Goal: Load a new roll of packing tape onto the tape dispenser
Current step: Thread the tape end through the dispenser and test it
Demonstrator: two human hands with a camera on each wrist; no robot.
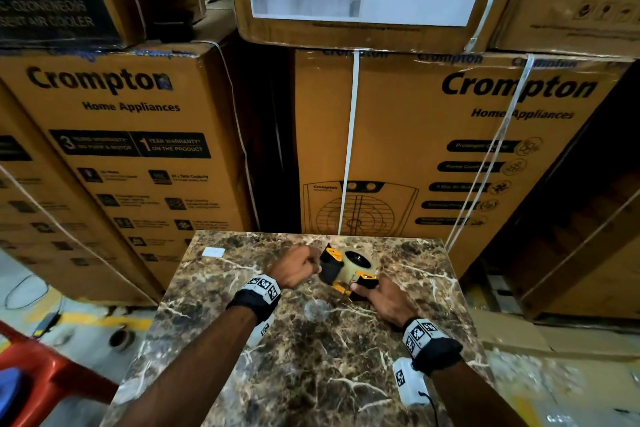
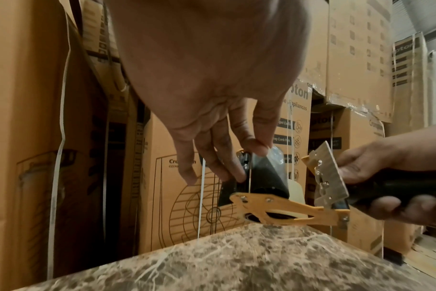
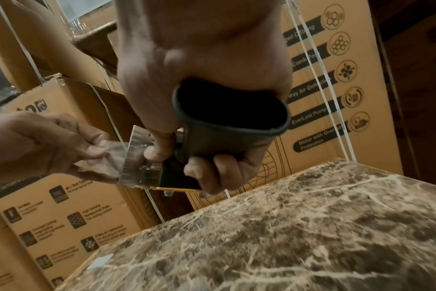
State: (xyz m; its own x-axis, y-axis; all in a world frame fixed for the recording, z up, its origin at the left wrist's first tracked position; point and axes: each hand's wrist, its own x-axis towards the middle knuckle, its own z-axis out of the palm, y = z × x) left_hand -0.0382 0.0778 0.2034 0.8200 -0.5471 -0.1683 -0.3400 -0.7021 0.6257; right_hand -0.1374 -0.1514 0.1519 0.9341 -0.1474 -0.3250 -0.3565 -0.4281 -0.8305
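Note:
A yellow and black tape dispenser (image 1: 341, 270) is held just above the far part of the marble table (image 1: 311, 374), with a cream tape roll (image 1: 360, 265) on its hub. My right hand (image 1: 367, 289) grips the black handle (image 3: 224, 137). My left hand (image 1: 313, 265) pinches the clear loose end of the tape (image 3: 112, 157) beside the serrated metal blade (image 3: 135, 157). In the left wrist view the left hand (image 2: 251, 155) pinches the tape over the dispenser's front end, above the yellow frame (image 2: 286, 206). The roll is mostly hidden there.
Tall stacks of strapped cardboard boxes (image 1: 450, 135) stand right behind the table's far edge and to both sides. A small white label (image 1: 213, 252) lies on the table's far left corner. A red plastic chair (image 1: 45, 378) is on the floor at lower left.

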